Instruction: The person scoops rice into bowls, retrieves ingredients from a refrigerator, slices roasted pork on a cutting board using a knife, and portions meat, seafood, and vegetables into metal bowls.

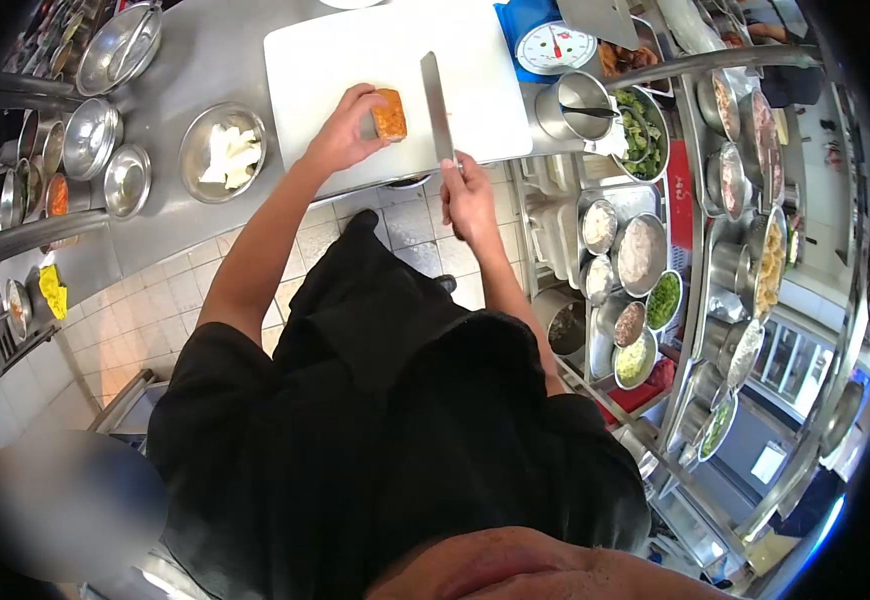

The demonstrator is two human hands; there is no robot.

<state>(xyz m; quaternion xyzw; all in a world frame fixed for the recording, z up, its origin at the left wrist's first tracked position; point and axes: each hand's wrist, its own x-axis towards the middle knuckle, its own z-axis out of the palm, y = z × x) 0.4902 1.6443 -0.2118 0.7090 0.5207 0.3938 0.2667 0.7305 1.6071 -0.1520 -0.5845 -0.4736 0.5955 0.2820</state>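
Observation:
On the white cutting board (305,70) sits an orange-brown block of food (390,115), its exact kind unclear. My left hand (343,130) grips it from the left side, thumb towards me and fingers at the far edge. A long, broad-bladed kitchen knife (435,100) lies along the view just right of the block, apart from it, blade pointing away from me. Its handle is wrapped by my right hand (468,200) at the board's near edge. Left of the board stands a metal bowl (188,160) holding white pieces (230,155).
A blue scale (555,45), a metal pot (555,110) and a bowl of greens (645,140) stand right of the board. Several metal bowls (127,180) are at the left. A rack holds ingredient bowls (640,255) at my right. A metal rail (30,240) runs at the left.

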